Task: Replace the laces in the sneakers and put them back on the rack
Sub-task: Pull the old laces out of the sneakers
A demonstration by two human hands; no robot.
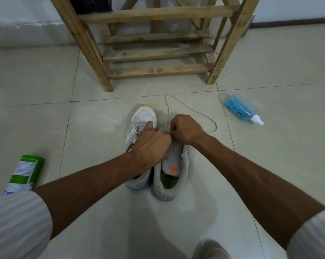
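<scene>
Ok so the biggest thing here is the pale tiled floor (45, 90), then one wooden slatted rack (158, 71) standing at the far end with nothing on its lower slats. Two bare forearms come in from the bottom, out of two white ribbed sleeves. Two white sneakers sit side by side on the floor in front of the rack, toes pointing at it, so neither is on the rack. The left sneaker (145, 116) already has a lace in it. The right sneaker (174, 176) has its tongue with an orange triangle flopped out over a green insole. The left hand (152, 144) is curled over the front of the right sneaker with the thumb sticking forward; its fingertips are hidden, so I honestly can't tell what they've got. The right hand (186, 129) is balled up, fingers pinched tight on one white lace (167, 106) that loops out across the floor. One green can (25, 172) lies at left and one blue spray bottle (241, 107) at right.
</scene>
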